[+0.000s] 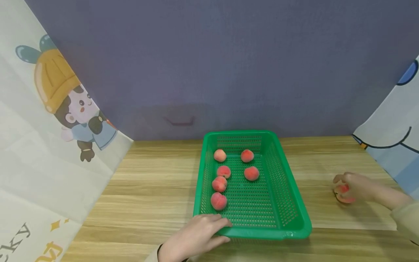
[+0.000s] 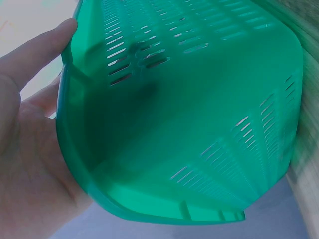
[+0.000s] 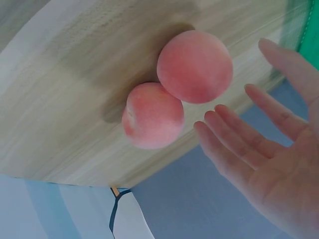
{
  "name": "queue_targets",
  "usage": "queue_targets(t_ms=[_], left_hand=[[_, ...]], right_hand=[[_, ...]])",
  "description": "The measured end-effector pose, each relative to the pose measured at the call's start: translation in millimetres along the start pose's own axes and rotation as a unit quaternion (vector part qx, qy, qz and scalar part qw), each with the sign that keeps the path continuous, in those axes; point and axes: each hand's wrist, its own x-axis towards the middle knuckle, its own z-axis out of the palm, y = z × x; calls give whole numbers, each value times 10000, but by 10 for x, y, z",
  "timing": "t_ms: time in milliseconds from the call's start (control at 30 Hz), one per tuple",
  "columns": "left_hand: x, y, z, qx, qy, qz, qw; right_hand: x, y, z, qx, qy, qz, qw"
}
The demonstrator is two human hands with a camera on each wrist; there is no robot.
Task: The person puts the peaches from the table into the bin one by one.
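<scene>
My left hand (image 1: pixel 198 233) holds the near rim of a green plastic basket (image 1: pixel 258 233) at its left corner. In the left wrist view, the fingers and thumb lie on either side of the basket's edge (image 2: pixel 75 144). Several peaches lie inside the basket, among them a peach (image 1: pixel 218 201) near the hand. My right hand (image 1: pixel 355 187) is over two peaches on the table at the right. The right wrist view shows its fingers spread, apart from a larger-looking peach (image 3: pixel 195 67) and a second peach (image 3: pixel 153 117) touching it.
The wood-grain table (image 1: pixel 147 189) carries the basket. A dark grey-blue panel (image 1: pixel 209 65) rises behind it. Cartoon-printed sheets (image 1: pixel 75 98) stand along the left and right sides.
</scene>
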Motion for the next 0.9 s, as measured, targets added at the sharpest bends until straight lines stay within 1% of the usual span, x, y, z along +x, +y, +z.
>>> queue_targets(t_ms=[167, 400, 533, 600, 667, 767, 900], left_hand=[[5, -2, -5, 32, 26, 34, 10000], [13, 8, -23, 61, -117, -52, 9999], [10, 12, -26, 77, -156, -57, 9998], [8, 10, -24, 89, -154, -43, 9998], [7, 9, -22, 99, -150, -33, 9998], [5, 8, -18, 106, -137, -21, 9998], [0, 7, -9, 97, -92, -17, 9999]], right_hand=[[-14, 21, 50, 54, 0, -101, 9999], [-23, 82, 129, 29, 207, -504, 9985], [-22, 109, 166, -86, 393, -689, 9968], [-30, 114, 197, -173, 602, -805, 9948], [-38, 111, 221, -208, 704, -791, 9942], [-42, 101, 237, -177, 712, -699, 9949], [-38, 90, 221, -97, 384, -367, 9985]])
